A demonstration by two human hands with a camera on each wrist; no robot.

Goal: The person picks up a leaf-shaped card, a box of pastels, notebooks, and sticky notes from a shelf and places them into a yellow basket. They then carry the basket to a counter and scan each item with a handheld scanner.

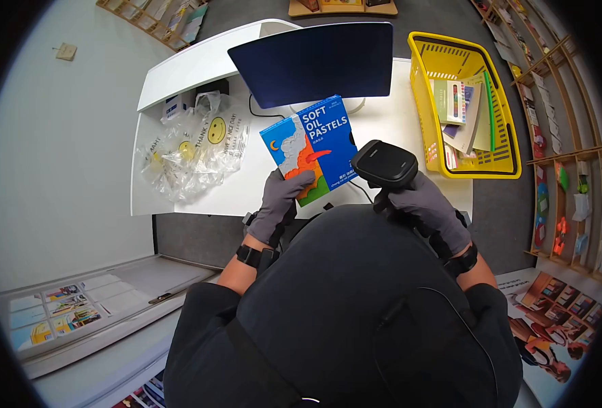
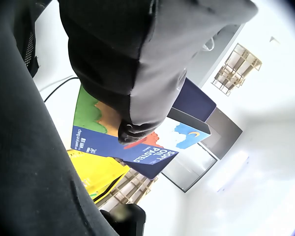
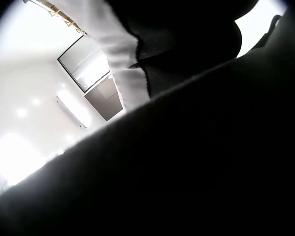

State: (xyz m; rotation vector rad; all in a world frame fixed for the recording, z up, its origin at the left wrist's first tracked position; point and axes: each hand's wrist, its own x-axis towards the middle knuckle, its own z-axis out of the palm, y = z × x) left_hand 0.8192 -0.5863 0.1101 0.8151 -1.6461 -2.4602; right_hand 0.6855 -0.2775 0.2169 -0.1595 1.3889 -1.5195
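My gloved left hand [image 1: 280, 198] grips a blue box of soft oil pastels [image 1: 333, 139] by its lower left part, thumb across the printed front. The box is tilted, its picture of clouds and a moon facing up. In the left wrist view the glove [image 2: 157, 73] covers part of the pastel box [image 2: 101, 136]. My gloved right hand [image 1: 436, 209] holds a black handheld barcode scanner [image 1: 386, 165] by its handle, its head close to the box's right edge. The right wrist view shows mostly dark sleeve and part of the glove [image 3: 130, 81]; the scanner is hidden there.
A dark monitor [image 1: 314, 64] stands on the white desk [image 1: 399, 122] behind the box. Clear plastic bags [image 1: 199, 153] with smiley faces lie at left. On the right sits a yellow basket [image 1: 502, 156] with stationery packs and a colour set [image 1: 450, 102]. Wooden shelves [image 1: 553, 68] line the right side.
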